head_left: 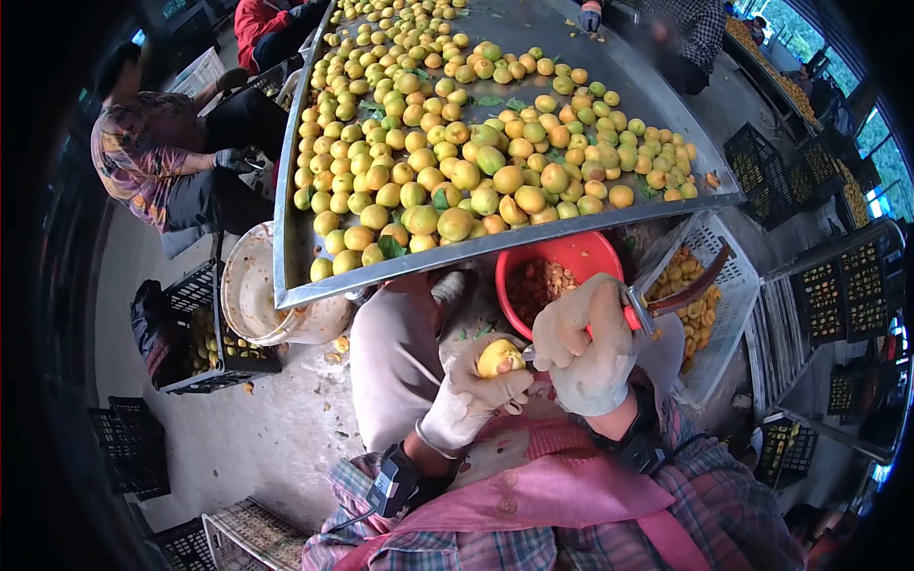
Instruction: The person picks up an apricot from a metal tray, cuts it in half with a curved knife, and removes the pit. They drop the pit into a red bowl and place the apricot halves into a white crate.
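My left hand (476, 395), in a pale work glove, holds a yellow apricot (500, 359) whose flesh looks cut open on the side facing my right hand. My gloved right hand (583, 347) is closed around a red-handled hand tool (640, 310). A metal tip of the tool shows at the apricot's side, and a curved dark-red arm of it sticks out beyond the fist. Just behind my right hand, a red bucket (557, 249) contains brownish pits. To the right, a white crate (714, 366) holds orange apricot halves, partly hidden by the tool and my knee.
A metal-rimmed table (514, 233) in front bears a heap of whole apricots (457, 171) and some leaves. At left are a stained white bucket (252, 285) and a black crate (205, 381) with fruit. A co-worker (157, 157) sits at the left; others are farther back.
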The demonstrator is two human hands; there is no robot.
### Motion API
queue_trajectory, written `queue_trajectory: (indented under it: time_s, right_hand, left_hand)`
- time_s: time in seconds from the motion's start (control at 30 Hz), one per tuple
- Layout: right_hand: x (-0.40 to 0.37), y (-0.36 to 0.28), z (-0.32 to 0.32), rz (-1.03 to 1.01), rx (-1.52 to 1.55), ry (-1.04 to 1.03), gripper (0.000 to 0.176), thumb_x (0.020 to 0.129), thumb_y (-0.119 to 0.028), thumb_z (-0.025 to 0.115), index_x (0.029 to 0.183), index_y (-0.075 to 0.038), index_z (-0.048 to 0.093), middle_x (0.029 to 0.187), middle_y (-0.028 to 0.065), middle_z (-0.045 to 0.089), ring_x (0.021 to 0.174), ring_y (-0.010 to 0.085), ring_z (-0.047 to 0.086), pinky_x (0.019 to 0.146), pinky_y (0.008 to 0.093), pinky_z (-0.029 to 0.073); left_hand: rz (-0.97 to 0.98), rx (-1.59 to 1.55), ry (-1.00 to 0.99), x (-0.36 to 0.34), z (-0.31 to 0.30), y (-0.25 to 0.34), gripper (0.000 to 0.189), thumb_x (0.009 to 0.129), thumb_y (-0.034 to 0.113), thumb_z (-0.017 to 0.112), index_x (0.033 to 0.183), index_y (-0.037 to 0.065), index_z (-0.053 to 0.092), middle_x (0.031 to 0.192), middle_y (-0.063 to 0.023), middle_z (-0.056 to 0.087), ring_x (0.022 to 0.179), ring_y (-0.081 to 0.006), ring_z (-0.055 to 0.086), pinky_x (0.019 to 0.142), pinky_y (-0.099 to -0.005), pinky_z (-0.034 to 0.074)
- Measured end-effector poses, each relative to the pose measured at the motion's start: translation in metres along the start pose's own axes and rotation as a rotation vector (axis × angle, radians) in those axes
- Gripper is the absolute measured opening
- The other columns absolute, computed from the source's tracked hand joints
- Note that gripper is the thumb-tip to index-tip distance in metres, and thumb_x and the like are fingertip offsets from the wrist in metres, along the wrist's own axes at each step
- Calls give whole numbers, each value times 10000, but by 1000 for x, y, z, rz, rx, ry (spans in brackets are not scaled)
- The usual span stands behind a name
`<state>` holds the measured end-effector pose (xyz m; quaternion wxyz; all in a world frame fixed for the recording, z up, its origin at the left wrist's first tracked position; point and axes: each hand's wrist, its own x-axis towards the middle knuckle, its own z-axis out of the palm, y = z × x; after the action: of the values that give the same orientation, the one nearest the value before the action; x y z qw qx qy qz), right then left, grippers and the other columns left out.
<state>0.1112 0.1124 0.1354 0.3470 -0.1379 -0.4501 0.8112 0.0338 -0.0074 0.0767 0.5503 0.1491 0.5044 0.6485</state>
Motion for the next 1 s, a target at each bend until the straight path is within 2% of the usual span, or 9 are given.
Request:
queue_trajectory:
  time_s: [0.13,0.37,0.47,0.67,0.8,0.87,0.9,0.97,1.0]
  right_hand:
    - [-4,11,-2,-41,75,-32,372,1042,-328,304,741,-126,390,522,-24,311,422,130,305,428,307,331]
    - [-8,13,0,-83,75,-50,373,1035,-268,335,703,-106,388,522,-18,332,422,132,318,432,303,325]
    - [-8,14,1,-153,-67,-97,371,1034,-272,342,706,-106,393,521,-20,335,420,127,320,430,302,325]
    - [-11,14,4,-118,115,-57,332,1017,-220,380,710,-97,406,520,-22,344,409,123,316,426,296,319]
    - [-12,26,-18,43,131,32,336,996,-171,410,670,-92,415,507,-8,362,400,132,326,412,296,303]
    - [-12,30,-24,112,113,88,343,989,-159,422,652,-91,416,502,-2,370,397,136,332,408,296,298]
    - [-10,30,-24,108,48,6,347,979,-149,437,637,-90,411,498,2,374,395,136,336,404,293,292]
    - [-9,29,-28,105,-17,-77,353,969,-138,451,622,-89,406,494,6,379,394,137,340,399,290,286]
    - [-10,28,-35,204,-62,-140,203,891,-116,484,693,-81,453,662,24,433,638,163,437,556,300,361]
  left_hand:
    - [8,12,2,-2,3,-3,408,831,152,730,1146,5,515,827,-35,616,632,-93,604,518,-209,514]
    - [91,77,87,-4,11,-7,419,836,210,735,1125,24,496,823,-28,613,613,-63,595,500,-188,489]
    - [113,99,104,-6,16,-6,415,848,230,728,1123,32,489,817,-24,605,606,-60,589,502,-180,479]
    - [137,105,123,-9,20,-6,396,867,253,709,1111,27,494,811,-23,599,597,-52,569,510,-180,471]
    - [156,163,119,-12,21,-4,395,874,257,701,1114,21,494,811,-26,600,599,-58,563,523,-197,473]
    - [241,271,99,-11,17,-6,375,886,247,684,1114,17,495,826,-34,604,613,-65,563,550,-214,481]
    - [241,271,98,-10,15,-8,375,886,247,684,1114,17,495,826,-34,604,613,-65,563,550,-214,481]
    - [448,430,69,-8,11,-10,361,895,230,668,1125,16,489,846,-38,608,645,-71,567,582,-224,487]
    - [448,429,70,-10,11,-8,361,895,230,668,1125,16,489,846,-38,608,645,-71,567,582,-224,487]
